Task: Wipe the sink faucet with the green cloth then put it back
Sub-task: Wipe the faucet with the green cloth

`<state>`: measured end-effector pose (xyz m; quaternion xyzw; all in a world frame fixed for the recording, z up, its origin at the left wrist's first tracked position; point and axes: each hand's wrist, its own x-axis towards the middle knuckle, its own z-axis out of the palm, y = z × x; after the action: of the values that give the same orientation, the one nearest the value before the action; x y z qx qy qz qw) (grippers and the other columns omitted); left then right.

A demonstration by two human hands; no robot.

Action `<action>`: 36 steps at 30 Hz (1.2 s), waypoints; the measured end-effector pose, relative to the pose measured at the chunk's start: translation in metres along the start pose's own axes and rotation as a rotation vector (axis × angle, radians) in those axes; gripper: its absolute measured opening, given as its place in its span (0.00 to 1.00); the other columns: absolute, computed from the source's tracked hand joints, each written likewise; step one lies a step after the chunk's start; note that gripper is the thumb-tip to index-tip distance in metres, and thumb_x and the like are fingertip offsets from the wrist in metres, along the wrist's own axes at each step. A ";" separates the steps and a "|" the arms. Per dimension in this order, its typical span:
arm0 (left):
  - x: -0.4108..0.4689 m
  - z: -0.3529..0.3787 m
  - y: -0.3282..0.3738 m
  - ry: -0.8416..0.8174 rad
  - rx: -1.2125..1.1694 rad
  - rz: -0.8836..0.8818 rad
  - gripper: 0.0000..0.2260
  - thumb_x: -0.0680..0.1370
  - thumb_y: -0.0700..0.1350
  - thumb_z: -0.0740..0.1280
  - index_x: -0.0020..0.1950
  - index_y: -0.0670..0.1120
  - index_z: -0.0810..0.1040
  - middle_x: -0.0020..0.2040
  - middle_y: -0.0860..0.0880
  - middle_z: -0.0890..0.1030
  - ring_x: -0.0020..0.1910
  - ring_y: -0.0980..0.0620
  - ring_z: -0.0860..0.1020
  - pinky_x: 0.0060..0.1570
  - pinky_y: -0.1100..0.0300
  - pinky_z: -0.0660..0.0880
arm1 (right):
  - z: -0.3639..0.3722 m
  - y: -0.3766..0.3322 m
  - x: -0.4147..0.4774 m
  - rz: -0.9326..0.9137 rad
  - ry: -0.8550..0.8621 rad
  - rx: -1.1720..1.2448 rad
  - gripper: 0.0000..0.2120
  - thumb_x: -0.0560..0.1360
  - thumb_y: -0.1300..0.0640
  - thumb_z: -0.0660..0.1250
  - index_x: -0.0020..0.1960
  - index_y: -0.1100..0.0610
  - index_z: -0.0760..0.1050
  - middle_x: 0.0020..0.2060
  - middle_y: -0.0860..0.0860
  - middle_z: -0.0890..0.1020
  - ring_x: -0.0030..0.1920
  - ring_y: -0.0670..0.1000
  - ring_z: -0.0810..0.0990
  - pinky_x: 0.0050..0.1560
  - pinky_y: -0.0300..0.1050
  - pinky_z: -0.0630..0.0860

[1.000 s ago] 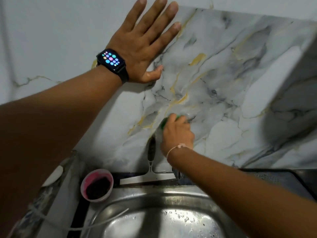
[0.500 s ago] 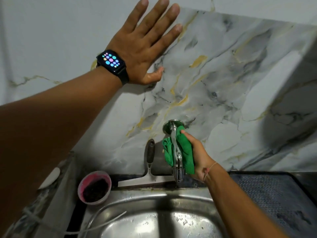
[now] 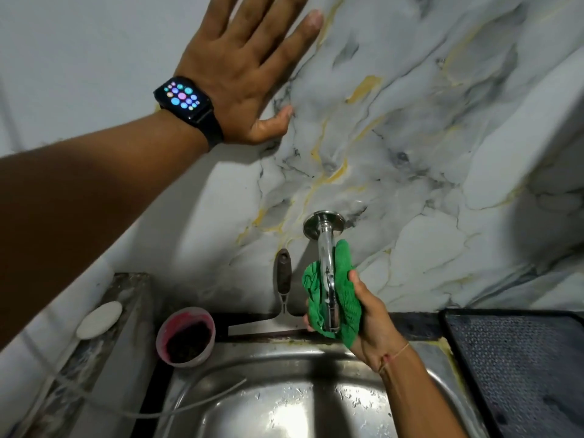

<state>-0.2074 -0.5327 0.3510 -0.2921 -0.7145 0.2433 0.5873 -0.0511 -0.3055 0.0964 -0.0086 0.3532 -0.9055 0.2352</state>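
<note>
A chrome faucet [image 3: 325,248] juts from the marble-patterned wall above a steel sink [image 3: 284,406]. The green cloth [image 3: 346,292] is wrapped around the spout from beneath, leaving the spout's top showing. My right hand [image 3: 371,320] grips the cloth from below and the right, near the spout's tip. My left hand [image 3: 243,74], with a smartwatch on the wrist, lies flat on the wall with fingers spread, well above and left of the faucet.
A squeegee [image 3: 282,286] leans on the wall just left of the faucet. A pink cup [image 3: 186,338] with dark contents stands at the sink's back left corner. A white soap bar [image 3: 99,319] lies on the left ledge. A dark textured mat [image 3: 521,368] covers the right counter.
My right hand has slid with the cloth from the faucet's base at the wall down the spout toward its tip, uncovering the wall flange. The left hand stays pressed on the wall.
</note>
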 end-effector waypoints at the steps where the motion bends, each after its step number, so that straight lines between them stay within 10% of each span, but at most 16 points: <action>1: 0.000 -0.001 0.000 0.010 0.009 0.013 0.37 0.80 0.63 0.53 0.83 0.44 0.55 0.80 0.37 0.61 0.79 0.36 0.62 0.75 0.36 0.60 | 0.004 -0.004 0.004 0.038 -0.033 0.016 0.32 0.63 0.40 0.78 0.59 0.60 0.83 0.51 0.61 0.86 0.47 0.59 0.86 0.47 0.58 0.83; 7: -0.002 0.004 0.001 -0.001 0.012 0.012 0.37 0.80 0.64 0.52 0.83 0.45 0.53 0.80 0.38 0.62 0.78 0.37 0.62 0.74 0.37 0.62 | 0.018 -0.004 0.030 0.080 -0.217 0.237 0.28 0.69 0.40 0.70 0.59 0.60 0.77 0.43 0.60 0.82 0.37 0.58 0.81 0.40 0.49 0.81; 11: -0.002 0.004 0.001 0.007 -0.018 0.014 0.36 0.80 0.64 0.52 0.83 0.45 0.52 0.79 0.38 0.64 0.77 0.39 0.62 0.73 0.41 0.64 | 0.020 0.016 0.001 -0.153 0.132 0.071 0.26 0.69 0.38 0.70 0.59 0.55 0.82 0.46 0.57 0.86 0.42 0.56 0.85 0.43 0.49 0.81; 14: -0.003 0.004 0.002 0.002 -0.011 -0.002 0.36 0.80 0.64 0.51 0.83 0.46 0.52 0.79 0.39 0.63 0.77 0.39 0.62 0.74 0.41 0.62 | 0.041 0.029 -0.030 -0.473 0.529 -0.401 0.26 0.64 0.37 0.74 0.60 0.38 0.74 0.51 0.40 0.86 0.51 0.46 0.85 0.47 0.38 0.81; 18: 0.000 0.001 0.002 0.002 -0.019 0.001 0.37 0.79 0.64 0.52 0.83 0.45 0.53 0.80 0.39 0.62 0.78 0.37 0.62 0.75 0.39 0.60 | 0.072 0.042 -0.033 -0.592 0.884 -1.396 0.35 0.65 0.39 0.74 0.64 0.51 0.62 0.55 0.50 0.79 0.52 0.53 0.79 0.46 0.49 0.79; 26: -0.001 0.007 0.001 0.038 -0.010 0.020 0.38 0.79 0.64 0.53 0.84 0.45 0.51 0.81 0.38 0.59 0.80 0.37 0.59 0.76 0.35 0.58 | 0.111 0.006 0.009 -0.500 0.878 -2.346 0.15 0.71 0.61 0.65 0.56 0.57 0.68 0.53 0.61 0.76 0.49 0.61 0.75 0.42 0.54 0.73; 30: -0.001 0.006 0.001 0.053 -0.029 0.031 0.38 0.79 0.63 0.53 0.84 0.44 0.52 0.81 0.37 0.58 0.80 0.35 0.58 0.76 0.35 0.57 | 0.119 -0.026 0.039 -0.278 0.826 -2.173 0.29 0.67 0.53 0.74 0.63 0.58 0.65 0.60 0.60 0.72 0.58 0.62 0.73 0.49 0.57 0.75; 36: -0.001 0.007 0.002 0.061 -0.053 0.039 0.38 0.79 0.63 0.53 0.84 0.44 0.51 0.81 0.37 0.57 0.80 0.34 0.58 0.76 0.34 0.57 | 0.096 -0.034 0.016 -0.253 0.751 -1.098 0.28 0.70 0.53 0.72 0.61 0.57 0.59 0.59 0.60 0.76 0.56 0.63 0.78 0.59 0.62 0.77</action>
<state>-0.2142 -0.5321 0.3470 -0.3287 -0.6966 0.2264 0.5962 -0.0625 -0.3514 0.1882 0.1471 0.8161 -0.5567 -0.0500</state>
